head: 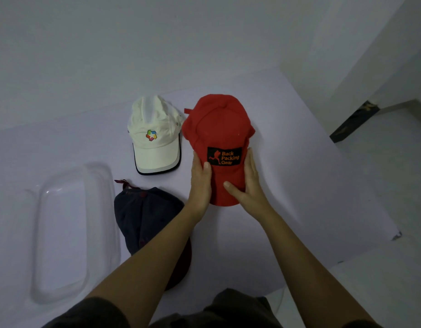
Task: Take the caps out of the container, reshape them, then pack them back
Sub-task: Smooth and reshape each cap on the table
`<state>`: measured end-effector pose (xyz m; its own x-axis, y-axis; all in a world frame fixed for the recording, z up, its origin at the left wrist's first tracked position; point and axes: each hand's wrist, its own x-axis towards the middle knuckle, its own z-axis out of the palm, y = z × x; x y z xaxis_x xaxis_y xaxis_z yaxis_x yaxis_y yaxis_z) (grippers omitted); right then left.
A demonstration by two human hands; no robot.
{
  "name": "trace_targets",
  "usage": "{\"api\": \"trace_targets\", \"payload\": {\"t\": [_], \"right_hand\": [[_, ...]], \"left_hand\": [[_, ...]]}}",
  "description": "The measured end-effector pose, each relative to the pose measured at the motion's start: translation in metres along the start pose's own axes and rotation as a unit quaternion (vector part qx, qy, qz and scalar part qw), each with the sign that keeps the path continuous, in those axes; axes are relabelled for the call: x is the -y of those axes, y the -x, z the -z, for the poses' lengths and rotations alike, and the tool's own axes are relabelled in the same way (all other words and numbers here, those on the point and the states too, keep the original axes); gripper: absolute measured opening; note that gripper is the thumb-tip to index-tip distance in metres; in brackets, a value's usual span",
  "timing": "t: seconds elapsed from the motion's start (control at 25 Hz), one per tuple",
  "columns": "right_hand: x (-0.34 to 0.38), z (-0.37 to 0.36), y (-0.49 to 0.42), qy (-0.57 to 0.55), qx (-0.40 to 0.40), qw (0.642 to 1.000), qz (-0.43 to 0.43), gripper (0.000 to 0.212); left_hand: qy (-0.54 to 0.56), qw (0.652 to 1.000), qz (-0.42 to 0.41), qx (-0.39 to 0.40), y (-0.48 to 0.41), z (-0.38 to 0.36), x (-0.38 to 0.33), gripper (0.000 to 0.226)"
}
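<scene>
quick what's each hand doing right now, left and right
Left hand: fingers closed on the left side of the red cap.
Right hand: fingers closed on the cap's right side.

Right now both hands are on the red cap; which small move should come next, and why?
Probably let go of the red cap and reach for the dark cap. The red one already looks rounded and sits beside the white cap, while the dark one lies crumpled. The left hand is nearest to it.
</scene>
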<state>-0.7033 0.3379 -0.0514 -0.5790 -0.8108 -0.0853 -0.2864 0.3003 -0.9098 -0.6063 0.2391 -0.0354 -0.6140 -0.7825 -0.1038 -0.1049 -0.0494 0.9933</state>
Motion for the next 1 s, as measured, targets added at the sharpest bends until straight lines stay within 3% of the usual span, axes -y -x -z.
{"api": "trace_targets", "payload": {"t": [0.24, 0.32, 0.48, 0.6, 0.76, 1.0], "right_hand": [[0.000, -0.005, 0.001, -0.007, 0.058, 0.998, -0.010, 0.093], [-0.002, -0.004, 0.002, -0.015, 0.068, 0.997, -0.021, 0.093], [0.006, -0.003, 0.006, -0.102, 0.105, 0.988, -0.053, 0.077], [0.010, 0.001, 0.008, -0.145, 0.158, 0.974, -0.076, 0.070], [-0.003, 0.001, 0.003, -0.069, 0.112, 0.990, -0.044, 0.086], [-0.026, -0.007, 0.013, 0.017, 0.027, 0.993, -0.115, 0.099]], "left_hand": [[-0.025, 0.996, 0.061, 0.053, 0.006, 0.001, 0.002, 0.048], [-0.038, 0.996, 0.063, 0.058, 0.006, 0.005, 0.001, 0.053], [-0.071, 0.992, 0.069, 0.076, 0.002, 0.009, 0.002, 0.062], [-0.068, 0.989, 0.088, 0.101, 0.004, 0.010, 0.004, 0.053], [-0.054, 0.994, 0.081, 0.042, 0.011, 0.005, 0.016, 0.059], [-0.132, 0.981, 0.144, 0.007, 0.011, -0.008, 0.029, 0.070]]}}
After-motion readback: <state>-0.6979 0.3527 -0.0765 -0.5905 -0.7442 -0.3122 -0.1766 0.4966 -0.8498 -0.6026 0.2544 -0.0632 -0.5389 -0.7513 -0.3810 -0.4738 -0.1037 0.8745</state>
